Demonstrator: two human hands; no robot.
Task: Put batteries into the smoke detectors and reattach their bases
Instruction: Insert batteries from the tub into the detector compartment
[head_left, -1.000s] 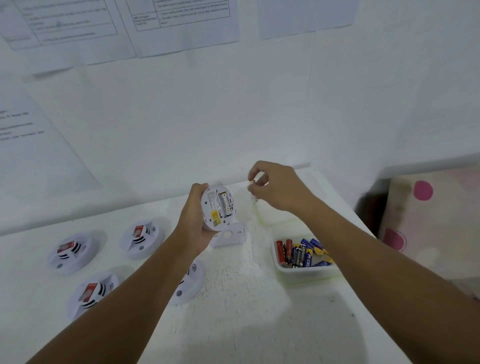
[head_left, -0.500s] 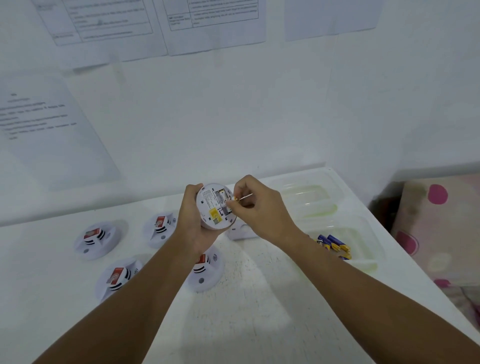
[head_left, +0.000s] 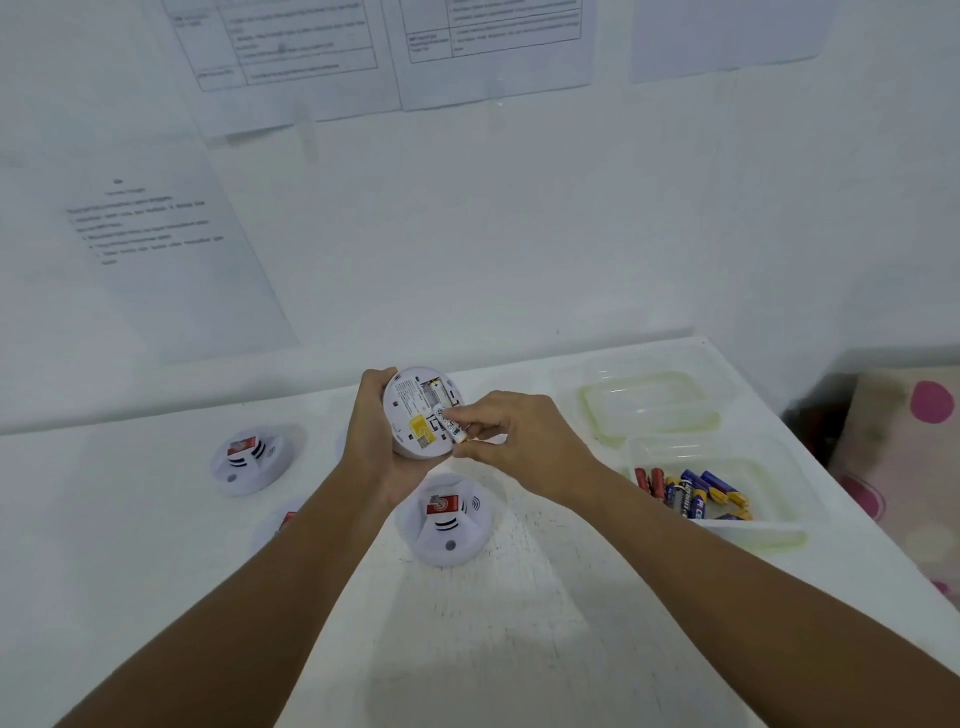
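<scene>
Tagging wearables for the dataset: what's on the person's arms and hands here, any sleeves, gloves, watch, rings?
Nothing worn that shows. Both forearms are bare from the bottom edge of the frame up to the wrists, with no sleeves in view. The left hand and right hand have no gloves, and no watch, bands or rings are visible.

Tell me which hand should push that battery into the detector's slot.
Right. The right hand already pinches the battery at the open compartment, while the left hand grips the smoke detector to steady it.

Battery (head_left: 450, 425) — now against detector (head_left: 421, 413).
</scene>
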